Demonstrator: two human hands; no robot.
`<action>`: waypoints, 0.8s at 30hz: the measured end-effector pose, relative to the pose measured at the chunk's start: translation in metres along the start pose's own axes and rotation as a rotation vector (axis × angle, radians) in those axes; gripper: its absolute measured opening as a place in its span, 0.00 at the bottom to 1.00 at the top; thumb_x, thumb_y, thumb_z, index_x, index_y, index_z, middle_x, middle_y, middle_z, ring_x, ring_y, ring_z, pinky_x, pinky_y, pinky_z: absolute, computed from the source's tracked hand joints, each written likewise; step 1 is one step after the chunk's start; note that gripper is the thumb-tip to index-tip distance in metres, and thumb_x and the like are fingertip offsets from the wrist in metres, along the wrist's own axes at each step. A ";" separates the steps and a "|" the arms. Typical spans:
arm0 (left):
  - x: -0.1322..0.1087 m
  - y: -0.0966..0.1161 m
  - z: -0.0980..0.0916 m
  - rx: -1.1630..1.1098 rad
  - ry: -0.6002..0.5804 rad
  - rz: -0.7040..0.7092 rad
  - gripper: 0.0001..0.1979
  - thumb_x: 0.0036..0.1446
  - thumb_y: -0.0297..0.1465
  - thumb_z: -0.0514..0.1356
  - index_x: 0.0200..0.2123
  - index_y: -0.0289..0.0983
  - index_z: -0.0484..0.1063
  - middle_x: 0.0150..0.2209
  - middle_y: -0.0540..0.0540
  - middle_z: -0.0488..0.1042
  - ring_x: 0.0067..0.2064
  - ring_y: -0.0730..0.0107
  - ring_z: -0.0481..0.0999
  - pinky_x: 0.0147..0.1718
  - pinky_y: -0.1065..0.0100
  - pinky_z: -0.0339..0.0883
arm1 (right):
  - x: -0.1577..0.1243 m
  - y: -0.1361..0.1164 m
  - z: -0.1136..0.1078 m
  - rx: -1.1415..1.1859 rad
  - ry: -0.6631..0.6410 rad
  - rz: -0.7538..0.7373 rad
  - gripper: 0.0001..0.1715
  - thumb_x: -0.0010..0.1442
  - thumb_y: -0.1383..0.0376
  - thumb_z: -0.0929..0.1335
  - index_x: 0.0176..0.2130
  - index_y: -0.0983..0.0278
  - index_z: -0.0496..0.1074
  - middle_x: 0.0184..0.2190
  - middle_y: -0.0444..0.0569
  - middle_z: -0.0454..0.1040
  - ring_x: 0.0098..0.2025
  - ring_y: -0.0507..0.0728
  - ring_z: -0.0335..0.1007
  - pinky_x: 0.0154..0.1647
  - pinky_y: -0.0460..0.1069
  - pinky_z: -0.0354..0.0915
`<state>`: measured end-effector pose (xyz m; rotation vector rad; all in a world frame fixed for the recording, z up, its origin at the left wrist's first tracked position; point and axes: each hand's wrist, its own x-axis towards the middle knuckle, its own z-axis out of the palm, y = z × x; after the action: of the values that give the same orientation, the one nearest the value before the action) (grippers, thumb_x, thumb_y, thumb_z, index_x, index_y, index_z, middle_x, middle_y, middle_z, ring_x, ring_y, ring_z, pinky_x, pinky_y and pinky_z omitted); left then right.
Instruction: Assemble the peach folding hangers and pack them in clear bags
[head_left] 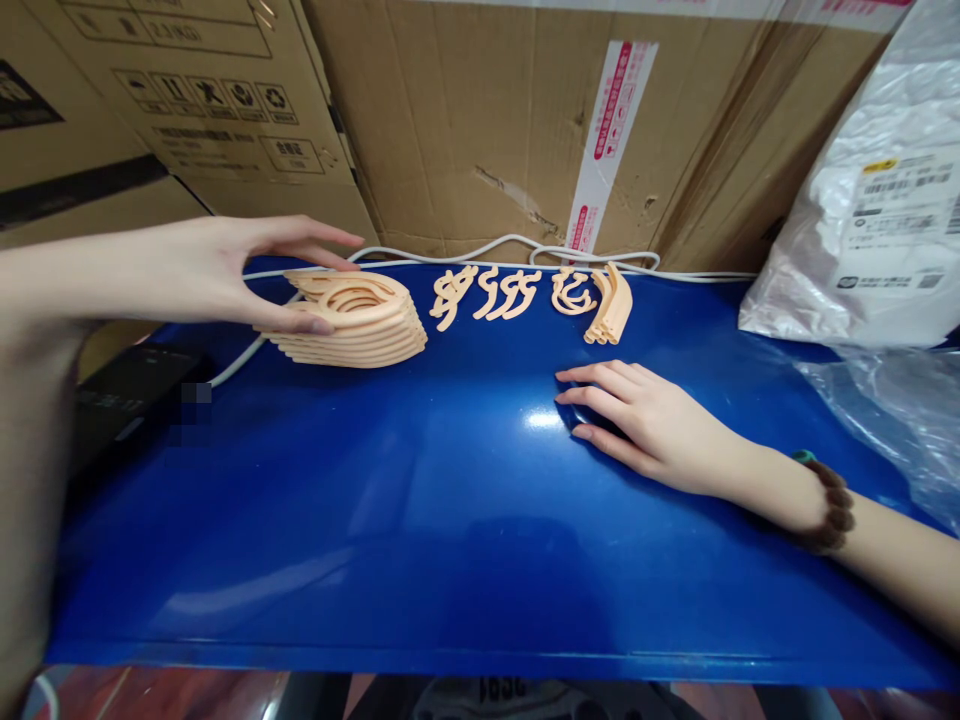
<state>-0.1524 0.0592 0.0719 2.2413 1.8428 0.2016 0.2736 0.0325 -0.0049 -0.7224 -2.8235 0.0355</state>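
At the back left of the blue table (450, 480) stands a neat stack of flat, pale peach-coloured pieces (367, 335), each curved round an oval opening. My left hand (255, 265) is over the left end of this stack, thumb and fingers spread apart. Its thumb lies against the near side of the top, while a fingertip reaches over the far side; whether that finger touches is unclear. My right hand (637, 420) rests palm down on the tabletop with its fingers stretched out and nothing in them. Beyond it lies a small bundle of curved strips (611, 308) in the same pale colour.
Small wavy pieces (454, 293), S-shaped pieces (510, 295) and curled pieces (574, 293) lie along the back. A white cable (480, 247) runs behind them, before cardboard boxes (465, 120). A dark phone-like device (127, 400) is at left, a white plastic package (847, 240) at right.
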 end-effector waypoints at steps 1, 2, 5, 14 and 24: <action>0.000 0.000 0.000 0.004 0.001 -0.001 0.44 0.46 0.55 0.66 0.66 0.57 0.59 0.56 0.55 0.76 0.54 0.53 0.76 0.55 0.55 0.67 | 0.000 0.000 0.000 0.000 -0.001 0.001 0.18 0.71 0.59 0.62 0.54 0.63 0.71 0.59 0.57 0.71 0.56 0.62 0.70 0.54 0.58 0.66; -0.001 0.000 0.000 0.005 -0.001 -0.005 0.44 0.46 0.55 0.66 0.66 0.57 0.59 0.56 0.55 0.76 0.53 0.54 0.76 0.55 0.55 0.67 | 0.000 0.000 0.000 0.001 -0.001 0.002 0.18 0.71 0.58 0.62 0.54 0.63 0.71 0.59 0.57 0.71 0.56 0.62 0.70 0.55 0.58 0.66; -0.001 0.002 -0.001 -0.007 -0.010 -0.022 0.45 0.46 0.55 0.66 0.67 0.55 0.59 0.56 0.54 0.76 0.53 0.53 0.77 0.56 0.54 0.67 | 0.000 0.000 0.000 0.000 0.001 0.000 0.18 0.71 0.58 0.62 0.54 0.63 0.71 0.59 0.56 0.71 0.56 0.62 0.70 0.54 0.58 0.66; -0.001 0.006 0.000 -0.056 -0.020 -0.019 0.45 0.45 0.54 0.67 0.66 0.53 0.60 0.57 0.52 0.76 0.55 0.50 0.75 0.59 0.50 0.65 | 0.000 0.000 0.000 -0.002 0.001 0.002 0.17 0.71 0.59 0.62 0.54 0.63 0.71 0.59 0.56 0.71 0.56 0.62 0.70 0.55 0.59 0.66; 0.000 0.001 0.000 -0.041 -0.027 -0.027 0.44 0.45 0.55 0.67 0.65 0.56 0.60 0.57 0.54 0.76 0.55 0.50 0.76 0.58 0.51 0.66 | -0.001 0.000 0.000 0.002 0.000 0.007 0.17 0.70 0.59 0.62 0.54 0.62 0.71 0.59 0.56 0.71 0.56 0.62 0.70 0.54 0.59 0.67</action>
<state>-0.1516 0.0592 0.0725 2.1802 1.8372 0.2013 0.2740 0.0317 -0.0048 -0.7323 -2.8201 0.0401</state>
